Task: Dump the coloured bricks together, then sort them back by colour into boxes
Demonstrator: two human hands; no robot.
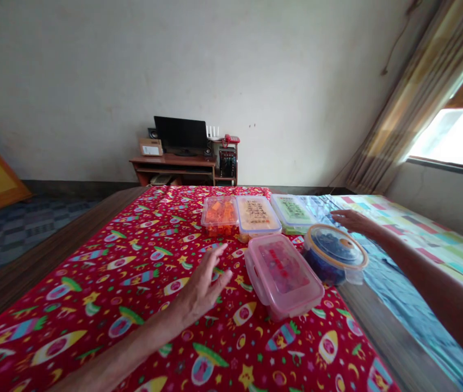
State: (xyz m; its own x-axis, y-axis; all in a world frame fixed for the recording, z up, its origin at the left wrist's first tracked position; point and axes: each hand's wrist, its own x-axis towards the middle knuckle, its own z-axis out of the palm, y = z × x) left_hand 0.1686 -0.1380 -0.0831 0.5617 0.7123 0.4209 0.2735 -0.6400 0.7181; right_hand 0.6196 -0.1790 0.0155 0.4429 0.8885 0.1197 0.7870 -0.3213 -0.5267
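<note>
My left hand [204,284] hovers over the red patterned cloth with fingers apart, holding nothing. Just right of it lies a pink lidded plastic container [282,272] with red writing on top; the hand is apart from it. My right hand [351,220] reaches out behind a round clear-lidded container [334,253] with dark blue contents. Its fingers look stretched out and nothing shows in them. Farther back stand a clear container of orange pieces [220,215], a lidded container with pale orange contents [258,215] and a lidded container with green contents [292,211].
The red cloth [104,305] covers a wooden surface [394,321]. On the right lie a blue cloth [402,299] and a checkered cloth [431,239]. Against the wall a desk [174,159] holds a monitor [181,134], a cardboard box [150,147] and a red telephone [232,139].
</note>
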